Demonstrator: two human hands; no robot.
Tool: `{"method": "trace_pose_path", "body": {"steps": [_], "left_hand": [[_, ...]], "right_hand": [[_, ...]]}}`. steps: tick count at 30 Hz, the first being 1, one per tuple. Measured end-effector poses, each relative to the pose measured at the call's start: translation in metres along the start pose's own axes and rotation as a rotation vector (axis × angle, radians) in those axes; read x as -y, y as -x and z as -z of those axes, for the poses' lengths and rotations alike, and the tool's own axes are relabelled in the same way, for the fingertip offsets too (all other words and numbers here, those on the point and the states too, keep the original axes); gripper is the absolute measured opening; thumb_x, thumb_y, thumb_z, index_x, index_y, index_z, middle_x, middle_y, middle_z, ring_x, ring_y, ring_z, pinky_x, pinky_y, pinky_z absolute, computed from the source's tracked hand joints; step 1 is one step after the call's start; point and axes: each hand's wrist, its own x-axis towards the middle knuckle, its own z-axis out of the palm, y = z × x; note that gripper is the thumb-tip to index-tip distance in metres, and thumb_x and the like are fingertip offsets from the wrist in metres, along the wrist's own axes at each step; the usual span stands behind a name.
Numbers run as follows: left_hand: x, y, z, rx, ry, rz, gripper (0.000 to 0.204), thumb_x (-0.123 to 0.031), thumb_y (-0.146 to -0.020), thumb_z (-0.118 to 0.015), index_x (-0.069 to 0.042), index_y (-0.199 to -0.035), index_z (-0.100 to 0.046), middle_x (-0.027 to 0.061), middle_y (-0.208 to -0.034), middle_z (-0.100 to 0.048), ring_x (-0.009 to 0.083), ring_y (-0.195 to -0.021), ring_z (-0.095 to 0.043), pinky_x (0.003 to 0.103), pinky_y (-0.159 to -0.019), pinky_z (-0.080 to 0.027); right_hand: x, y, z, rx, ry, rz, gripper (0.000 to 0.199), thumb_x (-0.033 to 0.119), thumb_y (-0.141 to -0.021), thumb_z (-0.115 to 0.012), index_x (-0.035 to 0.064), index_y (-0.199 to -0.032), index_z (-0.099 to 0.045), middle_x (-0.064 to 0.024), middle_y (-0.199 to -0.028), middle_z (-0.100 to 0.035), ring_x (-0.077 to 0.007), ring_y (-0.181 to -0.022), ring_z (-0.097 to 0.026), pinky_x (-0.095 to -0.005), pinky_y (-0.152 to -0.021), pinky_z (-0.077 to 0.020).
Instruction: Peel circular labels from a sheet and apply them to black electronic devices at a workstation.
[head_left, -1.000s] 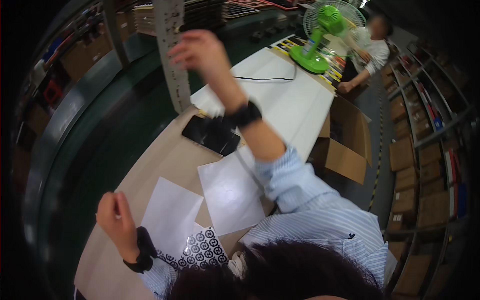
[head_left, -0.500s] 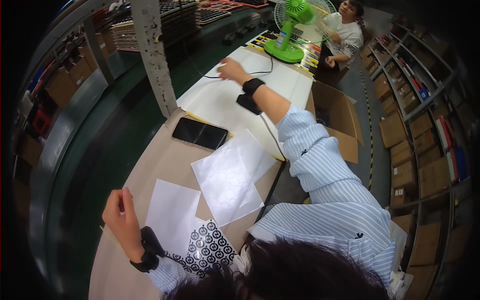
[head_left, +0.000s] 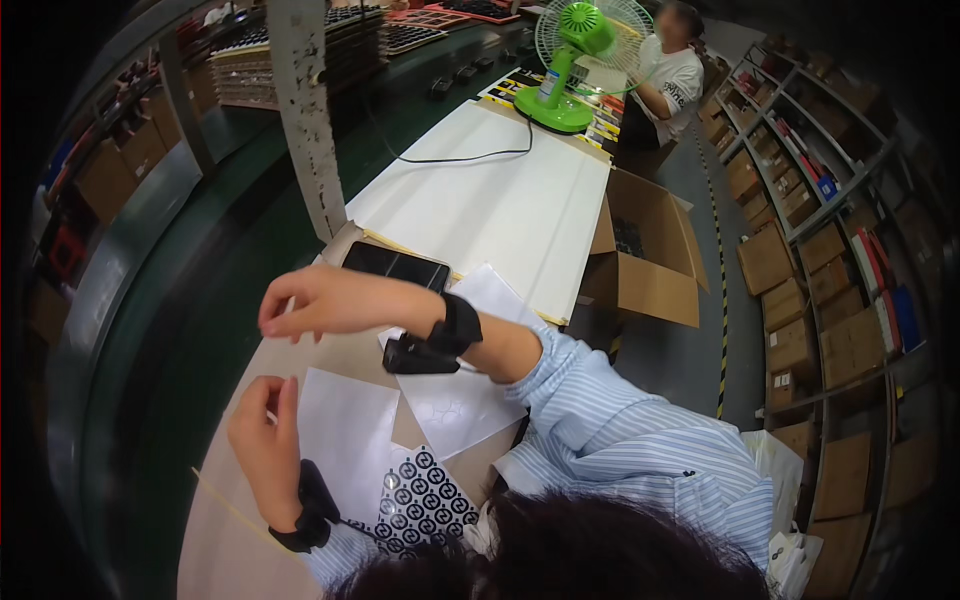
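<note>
My right hand (head_left: pixel 335 300) hangs over the near table, beside a black phone (head_left: pixel 398 265). Its fingers bend toward the thumb in a loop; anything between the tips is too small to make out. Lower down, my left hand (head_left: pixel 266 432) is raised at the table's left side with curled fingers, and what they may hold is hidden. Next to it lies a plain white sheet (head_left: pixel 345 415). A sticker sheet (head_left: pixel 425 495) with rows of round black marks overlaps that sheet's lower corner. More white paper (head_left: pixel 455 410) lies partly under my right forearm.
Beyond the phone stretches a white board surface (head_left: pixel 480 190) with a black cable (head_left: pixel 455 160) across it. A green fan (head_left: pixel 570 70) stands at its far end, near a seated person (head_left: pixel 672 75). An open carton (head_left: pixel 655 285) and shelves (head_left: pixel 820 220) are at right, a metal post (head_left: pixel 303 120) at left.
My right hand has come back from the far white surface to just above my left hand. My left hand has shifted slightly right. The view has shifted a little.
</note>
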Motion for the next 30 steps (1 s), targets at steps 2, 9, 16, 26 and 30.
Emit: {"method": "trace_pose_path", "body": {"steps": [2, 9, 16, 26, 30], "left_hand": [[0.003, 0.0, -0.002, 0.007, 0.005, 0.01, 0.011, -0.007, -0.079, -0.056, 0.003, -0.075, -0.053, 0.0145, -0.064, -0.054, 0.0205, -0.055, -0.05, 0.028, -0.052, -0.038], [0.016, -0.002, -0.005, -0.098, 0.054, -0.076, 0.017, -0.011, -0.081, -0.055, 0.004, -0.074, -0.052, 0.0087, -0.06, -0.052, 0.0121, -0.052, -0.045, 0.025, -0.048, -0.034], [0.022, -0.005, -0.006, -0.045, -0.026, -0.008, 0.015, -0.008, -0.078, -0.057, 0.004, -0.072, -0.052, 0.0124, -0.059, -0.052, 0.0195, -0.049, -0.047, 0.029, -0.048, -0.037], [0.022, -0.006, -0.012, -0.107, 0.005, -0.067, 0.016, -0.006, -0.08, -0.054, 0.004, -0.069, -0.047, 0.0064, -0.058, -0.046, 0.011, -0.053, -0.041, 0.024, -0.047, -0.033], [0.021, -0.005, -0.009, -0.081, 0.047, -0.072, 0.013, -0.004, -0.079, -0.053, 0.003, -0.07, -0.047, 0.0054, -0.059, -0.045, 0.011, -0.053, -0.04, 0.024, -0.049, -0.033]], "right_hand": [[0.003, -0.004, -0.02, 0.031, -0.111, 0.091, 0.034, 0.027, -0.081, -0.058, 0.0024, -0.103, -0.053, -0.0085, -0.091, -0.058, -0.0125, -0.079, -0.057, -0.0248, -0.061, -0.0471], [-0.001, -0.012, -0.046, 0.044, -0.258, 0.096, 0.041, 0.028, -0.082, -0.058, 0.0038, -0.112, -0.046, -0.0099, -0.096, -0.057, -0.0159, -0.083, -0.056, -0.025, -0.063, -0.0473], [-0.011, -0.015, -0.041, 0.026, -0.286, 0.086, 0.041, 0.027, -0.082, -0.058, 0.0025, -0.112, -0.046, -0.0113, -0.097, -0.054, -0.0172, -0.084, -0.056, -0.0253, -0.067, -0.0468], [-0.01, -0.011, -0.038, -0.014, -0.229, 0.142, 0.039, 0.028, -0.082, -0.058, 0.001, -0.108, -0.046, -0.0129, -0.103, -0.05, -0.0175, -0.085, -0.056, -0.0277, -0.071, -0.046], [-0.01, -0.012, -0.038, -0.032, -0.226, 0.153, 0.039, 0.028, -0.081, -0.058, 0.0012, -0.108, -0.047, -0.013, -0.103, -0.049, -0.0179, -0.085, -0.056, -0.028, -0.072, -0.0454]]}}
